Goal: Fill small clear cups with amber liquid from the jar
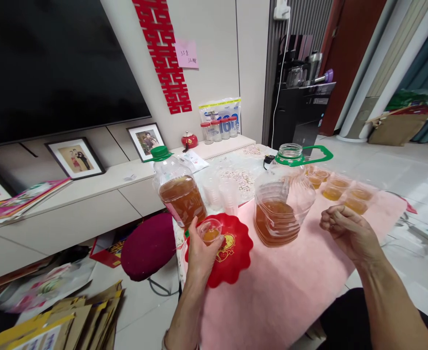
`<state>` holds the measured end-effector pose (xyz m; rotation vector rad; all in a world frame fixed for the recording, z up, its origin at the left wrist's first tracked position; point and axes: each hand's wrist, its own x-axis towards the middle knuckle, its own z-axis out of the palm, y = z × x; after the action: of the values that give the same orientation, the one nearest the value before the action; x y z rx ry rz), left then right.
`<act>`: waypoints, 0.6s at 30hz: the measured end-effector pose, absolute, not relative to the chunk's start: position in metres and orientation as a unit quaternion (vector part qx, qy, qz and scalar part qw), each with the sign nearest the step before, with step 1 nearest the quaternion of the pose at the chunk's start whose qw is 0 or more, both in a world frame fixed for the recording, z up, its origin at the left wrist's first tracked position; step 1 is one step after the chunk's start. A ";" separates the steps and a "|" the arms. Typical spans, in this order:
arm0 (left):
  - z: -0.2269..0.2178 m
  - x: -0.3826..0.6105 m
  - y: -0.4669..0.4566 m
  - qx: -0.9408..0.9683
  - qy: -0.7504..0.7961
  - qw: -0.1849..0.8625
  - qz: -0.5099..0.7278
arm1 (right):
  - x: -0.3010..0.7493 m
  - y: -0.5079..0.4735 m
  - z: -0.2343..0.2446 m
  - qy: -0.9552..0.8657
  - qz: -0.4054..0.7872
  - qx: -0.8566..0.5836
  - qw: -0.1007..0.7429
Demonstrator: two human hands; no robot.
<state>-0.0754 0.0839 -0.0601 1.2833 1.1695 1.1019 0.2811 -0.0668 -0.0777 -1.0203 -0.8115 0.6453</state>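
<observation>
My left hand (202, 253) grips a small clear plastic cup (211, 230) with some amber liquid in it, above a red scalloped plate (235, 262). My right hand (348, 231) is raised over the pink cloth, its fingers curled together; whether anything is between them is hidden. Between the hands stands an uncapped clear jug (279, 214) with a green handle, partly filled with amber liquid. A second jug (180, 192) with a green cap is behind my left hand. Stacked clear cups (228, 194) stand past the plate. Several filled cups (355, 204) sit at the right.
A pink cloth (257, 301) covers the near part of the table. A maroon round stool (150, 248) is at the left, with cardboard envelopes (78, 321) on the floor. Along the wall, a white cabinet (122, 189) bears framed photos and lidded jars (219, 131).
</observation>
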 end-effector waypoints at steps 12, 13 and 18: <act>-0.029 -0.069 0.045 0.571 0.431 0.537 0.447 | 0.244 -0.088 -0.049 -0.517 0.508 -0.391 0.567; -0.028 -0.067 0.040 0.573 0.427 0.547 0.436 | 0.238 -0.087 -0.050 -0.529 0.525 -0.382 0.546; -0.023 -0.061 0.012 0.588 0.353 0.612 0.393 | 0.215 -0.075 -0.058 -0.548 0.585 -0.346 0.488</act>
<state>-0.0613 0.0122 -0.0230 1.3573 0.8132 0.9071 0.2148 -0.0754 -0.0583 -0.8419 -1.3311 1.4214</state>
